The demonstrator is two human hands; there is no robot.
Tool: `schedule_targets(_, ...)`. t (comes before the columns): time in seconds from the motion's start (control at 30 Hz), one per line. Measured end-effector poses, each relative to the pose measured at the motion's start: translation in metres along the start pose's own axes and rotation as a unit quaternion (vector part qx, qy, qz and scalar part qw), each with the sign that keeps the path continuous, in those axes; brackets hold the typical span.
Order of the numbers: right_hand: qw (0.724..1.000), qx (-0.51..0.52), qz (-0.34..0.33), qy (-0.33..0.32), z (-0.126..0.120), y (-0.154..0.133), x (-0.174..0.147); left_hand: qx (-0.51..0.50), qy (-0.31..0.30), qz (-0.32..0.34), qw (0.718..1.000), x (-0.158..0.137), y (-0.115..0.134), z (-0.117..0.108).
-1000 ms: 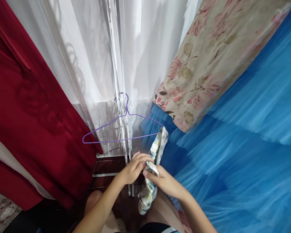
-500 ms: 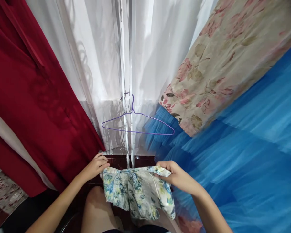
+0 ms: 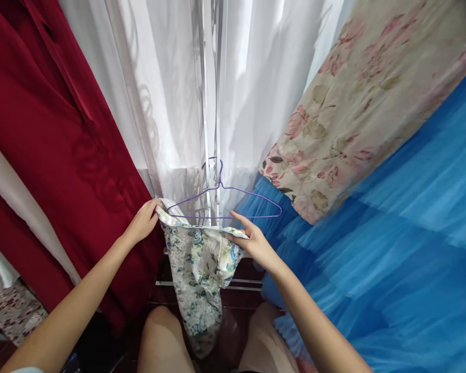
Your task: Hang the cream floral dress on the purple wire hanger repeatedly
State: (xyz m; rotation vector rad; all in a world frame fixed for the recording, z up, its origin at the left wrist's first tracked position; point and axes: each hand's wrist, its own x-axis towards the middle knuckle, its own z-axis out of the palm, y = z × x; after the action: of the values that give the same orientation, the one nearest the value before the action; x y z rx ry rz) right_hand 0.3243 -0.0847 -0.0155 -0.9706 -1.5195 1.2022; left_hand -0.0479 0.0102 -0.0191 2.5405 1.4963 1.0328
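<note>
A floral garment [image 3: 200, 264], white with blue, yellow and green print, hangs down between my two hands. My left hand [image 3: 146, 220] pinches its upper left edge. On the other side, my right hand [image 3: 250, 235] grips the top edge, with the index finger stretched up towards the hanger's lower bar. A purple wire hanger [image 3: 256, 194] hangs by its hook on a white metal rack. The hanger's left end dips behind or into the garment's top edge; I cannot tell which. The garment's exact kind is not clear.
Red cloth [image 3: 81, 171] hangs at the left. At the right hang a beige flowered cloth [image 3: 326, 134] and layered blue tulle [image 3: 392, 248]. Behind the white rack posts [image 3: 206, 103] is a white curtain [image 3: 171, 93]. My knees [image 3: 163, 326] are below the garment.
Both hands have lifted the garment from above my lap up to the hanger. Its left end now meets the hanger's left end, and the lower part hangs longer.
</note>
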Motion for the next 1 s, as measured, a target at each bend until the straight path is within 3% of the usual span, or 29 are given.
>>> schedule_targets(0.17,0.988,-0.103,-0.001,0.116,-0.034,0.014,0.025,-0.17,-0.015,0.007,0.985,0.032,0.053,0.01)
schedule_targets(0.27,0.988,-0.123,0.001,0.091,-0.043,0.025,0.03,-0.238,-0.017,-0.015,0.971,0.038,0.08,0.026)
schedule_targets(0.4,0.992,-0.106,-0.034,0.056,-0.047,0.026,0.01,-0.176,0.047,-0.011,0.983,0.036,0.098,0.032)
schedule_targets(0.47,0.987,-0.092,-0.075,0.106,-0.054,0.021,-0.004,-0.118,0.096,0.012,0.988,0.034,0.1,0.027)
schedule_targets(0.57,0.965,-0.116,-0.137,0.19,-0.073,0.012,-0.011,-0.083,0.118,0.051,0.988,0.033,0.1,0.023)
schedule_targets(0.7,0.937,-0.261,-0.106,0.206,-0.102,-0.001,0.008,-0.081,0.129,0.081,0.985,0.033,0.101,0.023)
schedule_targets(0.77,0.929,-0.322,-0.085,0.16,-0.114,-0.012,0.017,-0.069,0.137,0.071,0.986,0.033,0.098,0.022)
schedule_targets(0.87,0.935,-0.351,-0.043,0.03,-0.126,-0.036,0.017,-0.044,0.171,0.023,0.984,0.033,0.085,0.015)
schedule_targets(1.0,0.957,-0.208,0.078,-0.189,-0.124,-0.062,0.004,-0.055,0.136,-0.017,0.989,0.035,0.061,0.011)
